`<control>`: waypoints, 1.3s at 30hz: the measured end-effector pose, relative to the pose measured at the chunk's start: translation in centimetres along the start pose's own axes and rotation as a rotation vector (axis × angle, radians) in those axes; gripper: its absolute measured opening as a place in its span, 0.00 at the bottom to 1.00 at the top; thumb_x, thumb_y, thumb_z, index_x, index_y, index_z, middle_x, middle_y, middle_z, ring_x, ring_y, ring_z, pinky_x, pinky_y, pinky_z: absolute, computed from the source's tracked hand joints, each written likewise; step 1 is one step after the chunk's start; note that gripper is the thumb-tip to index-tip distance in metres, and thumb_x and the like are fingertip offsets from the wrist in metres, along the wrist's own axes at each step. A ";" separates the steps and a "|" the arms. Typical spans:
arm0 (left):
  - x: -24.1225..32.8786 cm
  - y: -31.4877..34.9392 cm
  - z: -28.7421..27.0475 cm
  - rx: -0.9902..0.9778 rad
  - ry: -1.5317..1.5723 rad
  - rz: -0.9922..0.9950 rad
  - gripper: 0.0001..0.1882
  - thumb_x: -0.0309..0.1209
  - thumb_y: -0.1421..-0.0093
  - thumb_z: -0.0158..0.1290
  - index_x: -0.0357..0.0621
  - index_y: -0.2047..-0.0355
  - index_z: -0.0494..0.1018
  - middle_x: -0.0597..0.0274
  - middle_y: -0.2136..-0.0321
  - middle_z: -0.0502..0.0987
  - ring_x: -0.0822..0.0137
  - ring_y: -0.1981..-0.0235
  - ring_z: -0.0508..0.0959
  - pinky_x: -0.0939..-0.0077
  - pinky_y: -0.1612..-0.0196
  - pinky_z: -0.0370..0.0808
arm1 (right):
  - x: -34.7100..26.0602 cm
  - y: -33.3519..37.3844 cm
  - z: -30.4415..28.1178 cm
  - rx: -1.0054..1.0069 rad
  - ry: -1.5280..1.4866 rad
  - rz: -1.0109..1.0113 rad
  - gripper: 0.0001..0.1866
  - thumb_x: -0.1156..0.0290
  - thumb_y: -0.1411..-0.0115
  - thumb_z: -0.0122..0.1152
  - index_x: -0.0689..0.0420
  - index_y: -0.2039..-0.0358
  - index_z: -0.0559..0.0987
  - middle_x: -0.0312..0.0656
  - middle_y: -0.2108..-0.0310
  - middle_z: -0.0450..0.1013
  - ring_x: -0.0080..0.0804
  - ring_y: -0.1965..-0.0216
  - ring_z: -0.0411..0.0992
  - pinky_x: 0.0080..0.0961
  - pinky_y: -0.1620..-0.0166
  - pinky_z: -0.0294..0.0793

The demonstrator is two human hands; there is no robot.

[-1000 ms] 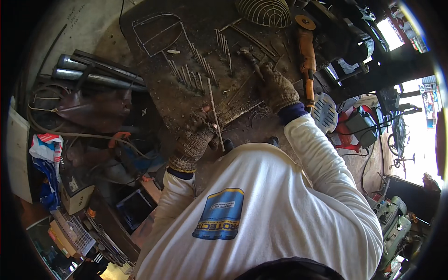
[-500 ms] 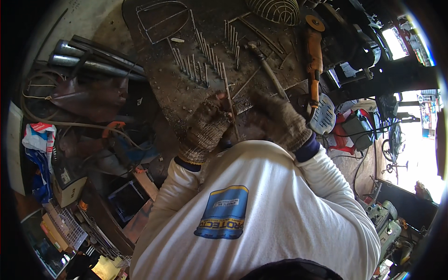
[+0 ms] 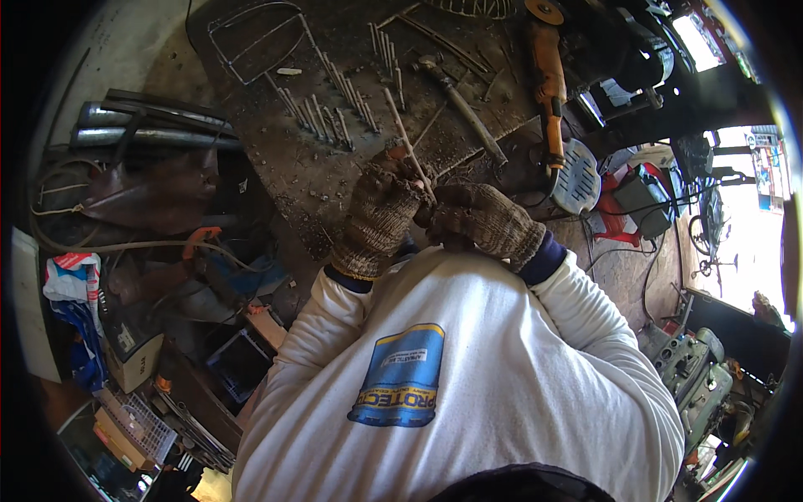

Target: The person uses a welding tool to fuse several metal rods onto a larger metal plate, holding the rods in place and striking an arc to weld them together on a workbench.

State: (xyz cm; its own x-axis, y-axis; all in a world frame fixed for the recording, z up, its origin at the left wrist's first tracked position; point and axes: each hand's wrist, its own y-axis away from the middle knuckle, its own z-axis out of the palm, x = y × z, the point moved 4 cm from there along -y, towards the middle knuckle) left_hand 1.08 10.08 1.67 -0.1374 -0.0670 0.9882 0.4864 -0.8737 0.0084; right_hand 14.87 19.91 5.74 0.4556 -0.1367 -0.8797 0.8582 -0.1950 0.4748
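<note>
Both my hands wear brown knitted gloves, close together in front of my white shirt. My left hand (image 3: 381,216) is closed around a thin metal rod (image 3: 405,140), which slants up and away past its fingertips. At the rod's near end, the closed fingers of my right hand (image 3: 485,219) meet it; their tips are partly hidden. Just beyond, several upright metal pins (image 3: 343,90) stand in rows on the dark metal worktable (image 3: 276,171). A hammer (image 3: 460,105) lies to the right of the pins.
An orange angle grinder (image 3: 549,84) rests at the table's right side, near a slotted grey plate (image 3: 577,177). At the far left of the table lies a bent wire frame (image 3: 259,40). Metal pipes (image 3: 150,134) and a hose (image 3: 125,246) are on the left.
My right hand, blurred and apart before, has come in to the rod's near end and closed. The rod tilts more to the left. The view has shifted slightly.
</note>
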 end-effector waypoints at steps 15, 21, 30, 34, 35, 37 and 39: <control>1.2 -0.9 2.5 0.065 -0.317 -0.017 0.19 0.34 0.36 0.54 0.37 0.48 0.70 0.56 0.58 0.77 0.65 0.57 0.76 0.72 0.52 0.73 | 3.1 -0.3 -3.9 0.216 0.331 -0.410 0.18 0.69 0.39 0.58 0.61 0.50 0.75 0.51 0.62 0.77 0.46 0.58 0.76 0.37 0.55 0.76; 0.2 -0.1 5.8 0.063 -0.392 0.048 0.16 0.33 0.36 0.54 0.41 0.49 0.72 0.62 0.59 0.78 0.69 0.58 0.76 0.74 0.52 0.72 | 3.2 0.0 -5.2 0.043 0.069 -0.197 0.15 0.69 0.36 0.55 0.58 0.50 0.75 0.42 0.66 0.77 0.30 0.63 0.77 0.27 0.62 0.77; -0.9 3.7 3.7 0.193 -0.606 -0.062 0.10 0.33 0.35 0.53 0.42 0.56 0.75 0.63 0.69 0.78 0.71 0.70 0.74 0.76 0.64 0.73 | 1.5 -0.1 -5.3 -0.063 0.492 -0.434 0.18 0.69 0.42 0.60 0.60 0.52 0.75 0.52 0.63 0.77 0.47 0.60 0.76 0.36 0.57 0.76; -1.6 5.9 1.9 0.250 -0.092 -0.228 0.09 0.33 0.34 0.51 0.43 0.56 0.71 0.61 0.68 0.77 0.72 0.69 0.75 0.77 0.66 0.73 | -0.5 0.4 -7.8 0.314 0.634 -0.469 0.20 0.65 0.44 0.63 0.61 0.53 0.74 0.51 0.65 0.76 0.51 0.62 0.76 0.38 0.61 0.76; -1.9 6.4 1.5 0.253 0.054 -0.238 0.09 0.33 0.33 0.50 0.43 0.56 0.70 0.61 0.68 0.77 0.73 0.69 0.75 0.77 0.67 0.74 | -0.8 -0.1 -7.9 0.304 0.642 -0.471 0.20 0.65 0.44 0.63 0.61 0.53 0.74 0.51 0.65 0.76 0.51 0.62 0.76 0.38 0.61 0.76; -0.9 6.7 2.0 0.249 0.101 -0.264 0.08 0.32 0.33 0.50 0.43 0.56 0.69 0.60 0.68 0.78 0.73 0.70 0.76 0.77 0.67 0.74 | -1.9 -0.9 -9.1 0.623 0.924 -0.462 0.25 0.62 0.45 0.65 0.61 0.50 0.71 0.53 0.62 0.76 0.53 0.60 0.75 0.40 0.59 0.76; -0.7 6.9 1.8 0.236 0.150 -0.289 0.08 0.31 0.33 0.49 0.43 0.56 0.68 0.59 0.68 0.78 0.73 0.70 0.76 0.78 0.68 0.74 | -2.5 -2.1 -9.9 0.644 0.970 -0.588 0.31 0.60 0.47 0.66 0.62 0.46 0.68 0.55 0.59 0.75 0.55 0.57 0.74 0.42 0.56 0.75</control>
State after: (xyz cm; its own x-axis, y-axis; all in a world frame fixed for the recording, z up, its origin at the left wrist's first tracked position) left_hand 6.12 4.97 1.28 -0.4133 0.0805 0.9070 0.5918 -0.7332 0.3348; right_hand 14.27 30.23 6.62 0.2689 0.8277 -0.4926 0.8427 -0.4498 -0.2958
